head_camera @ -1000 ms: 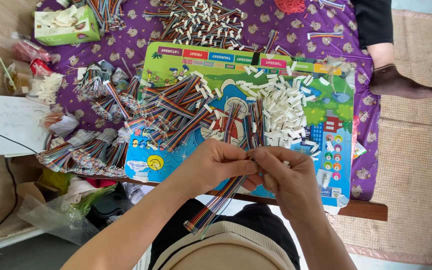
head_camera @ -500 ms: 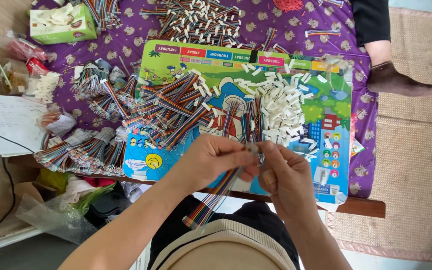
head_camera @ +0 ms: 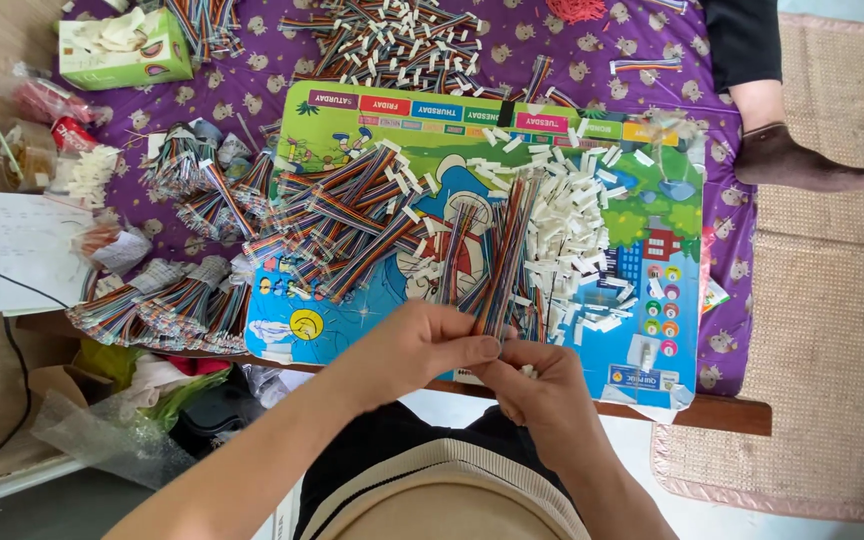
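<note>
Where your two hands meet at the near edge of the tabletop (head_camera: 722,410), a bundle of rainbow ribbon cables (head_camera: 500,262) runs from your fingers up across the colourful picture board (head_camera: 672,300). Your left hand (head_camera: 422,345) has its fingers closed on the near end of that bundle, thumb tip pressed against it at the front. Your right hand (head_camera: 542,385) sits just beside and slightly below, fingers curled together around something small and white at the same end; whether they touch the cables themselves cannot be told. The bundle's far end lies on the board between a heap of loose rainbow cables (head_camera: 352,225) on the left and a pile of white connector housings (head_camera: 582,235) on the right. More cable bunches (head_camera: 162,305) lie on the purple cloth (head_camera: 252,90) to the left, near a green tissue box (head_camera: 127,50). Another person's foot (head_camera: 802,165) rests on the mat at far right.
</note>
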